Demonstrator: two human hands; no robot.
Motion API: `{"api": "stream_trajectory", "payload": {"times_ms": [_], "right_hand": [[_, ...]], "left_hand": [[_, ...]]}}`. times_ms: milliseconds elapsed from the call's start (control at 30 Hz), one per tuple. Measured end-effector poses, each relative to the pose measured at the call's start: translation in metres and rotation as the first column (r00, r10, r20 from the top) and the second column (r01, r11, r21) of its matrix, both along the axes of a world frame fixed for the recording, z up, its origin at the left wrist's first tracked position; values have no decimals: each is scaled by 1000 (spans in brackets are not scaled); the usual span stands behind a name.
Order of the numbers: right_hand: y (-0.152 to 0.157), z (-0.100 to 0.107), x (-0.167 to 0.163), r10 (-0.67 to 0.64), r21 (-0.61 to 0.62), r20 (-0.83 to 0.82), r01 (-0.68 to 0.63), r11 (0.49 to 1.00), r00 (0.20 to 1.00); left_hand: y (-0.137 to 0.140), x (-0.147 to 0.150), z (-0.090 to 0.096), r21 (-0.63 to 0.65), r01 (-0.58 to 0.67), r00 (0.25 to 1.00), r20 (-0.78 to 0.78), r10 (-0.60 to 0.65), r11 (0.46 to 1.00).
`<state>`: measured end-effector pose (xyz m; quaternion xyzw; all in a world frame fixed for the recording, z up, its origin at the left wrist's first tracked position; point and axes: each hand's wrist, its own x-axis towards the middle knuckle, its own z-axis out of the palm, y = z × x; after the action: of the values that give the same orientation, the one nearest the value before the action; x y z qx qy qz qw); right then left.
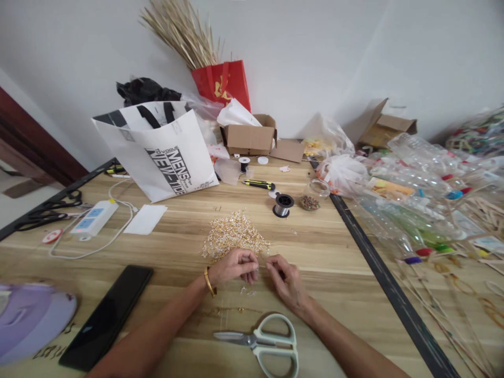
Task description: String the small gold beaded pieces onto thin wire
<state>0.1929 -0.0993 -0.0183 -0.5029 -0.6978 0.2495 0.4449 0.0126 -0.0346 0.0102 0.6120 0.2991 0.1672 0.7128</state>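
Observation:
My left hand [237,266], with a gold bangle [210,282] at its wrist, has its fingers curled and pinched at the near edge of a heap of small gold and clear beads [234,233]. Just to the right, my right hand [286,281] pinches with thumb and forefinger. Whatever the two hold is too fine to make out. Below them lie a few clear pieces [247,291] and a thin strand with gold beads [240,310]. Nearer to me, scissors [271,338] with pale green handles rest on the wooden table [331,241].
Beyond the beads stand a wire spool [282,205], a jar of brown beads [314,197] and a box cutter [259,185]. A phone [106,317], power strip [94,218] and white bag [165,152] occupy the left. Plastic bottles [417,210] crowd the right.

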Motion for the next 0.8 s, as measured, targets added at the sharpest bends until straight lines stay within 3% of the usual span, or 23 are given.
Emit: {"api": "stream_trajectory", "payload": {"times_ms": [500,800], "right_hand": [[0,-2,0,22,-32,-5,-23,999,1000],[0,0,1,21,-42,12,-21,999,1000]], "left_hand": [[-7,4,-1,19,-50,999,-9,50,999],[-12,9,5,145,-75,993,-79,87,987]]}}
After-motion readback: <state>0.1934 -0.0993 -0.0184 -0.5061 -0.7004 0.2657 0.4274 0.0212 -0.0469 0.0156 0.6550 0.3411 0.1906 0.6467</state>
